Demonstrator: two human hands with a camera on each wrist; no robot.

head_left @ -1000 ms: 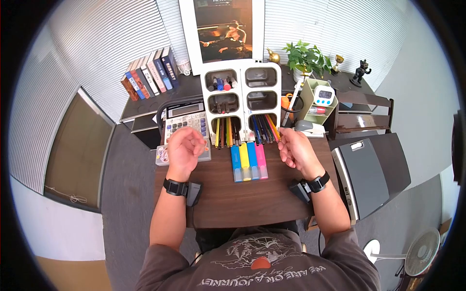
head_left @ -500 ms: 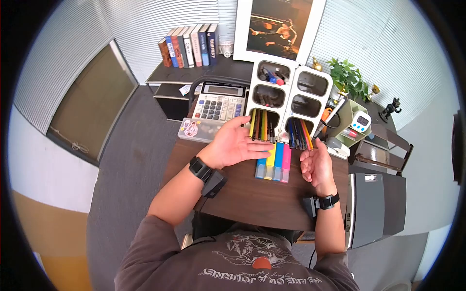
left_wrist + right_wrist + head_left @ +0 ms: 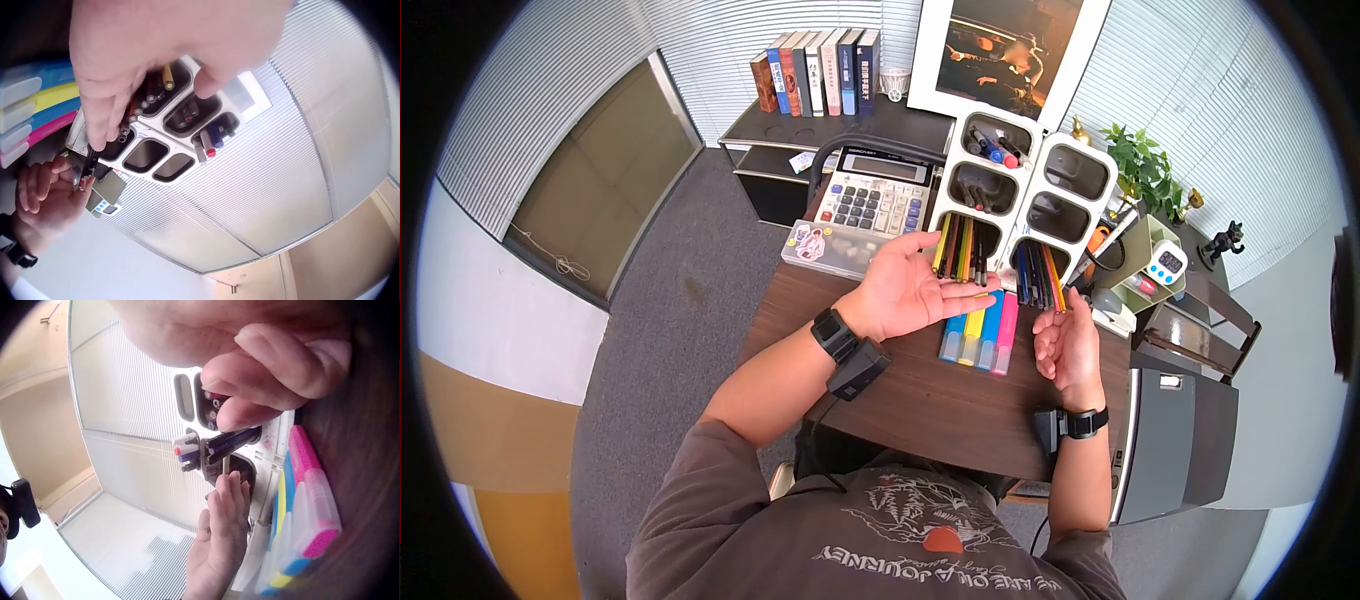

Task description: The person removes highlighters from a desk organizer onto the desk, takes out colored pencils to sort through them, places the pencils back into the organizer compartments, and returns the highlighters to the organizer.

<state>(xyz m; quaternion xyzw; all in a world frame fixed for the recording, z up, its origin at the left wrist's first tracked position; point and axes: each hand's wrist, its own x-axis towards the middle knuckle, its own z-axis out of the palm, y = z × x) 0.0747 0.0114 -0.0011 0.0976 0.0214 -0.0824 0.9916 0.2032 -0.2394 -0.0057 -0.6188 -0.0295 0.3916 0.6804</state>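
Observation:
A white organizer [image 3: 1018,190] with two columns of dark compartments stands upright at the back of the desk. Pencils [image 3: 960,248] stick out of its bottom left compartment. My left hand [image 3: 905,293] is palm up with straight fingers right beneath their tips. Out of the bottom right compartment come dark, red and yellow pencils [image 3: 1040,278]. Close below these is my right hand [image 3: 1068,345], fingers loosely curled around nothing; its fingers [image 3: 250,415] overlap the organizer in the right wrist view. Between the hands, blue, yellow and pink highlighters [image 3: 980,335] lie side by side on the desk.
Left of the organizer are a calculator [image 3: 870,200] and a clear stickered case [image 3: 830,250]. Markers [image 3: 995,150] fill the top left compartment. To the right stand a green holder with a white timer [image 3: 1168,262] and a plant [image 3: 1140,170]. Books [image 3: 820,75] stand behind.
My left hand has swung right from over the calculator to the left pencils, its fingers straightening. The right hand stays by the right pencils. The head view has turned left.

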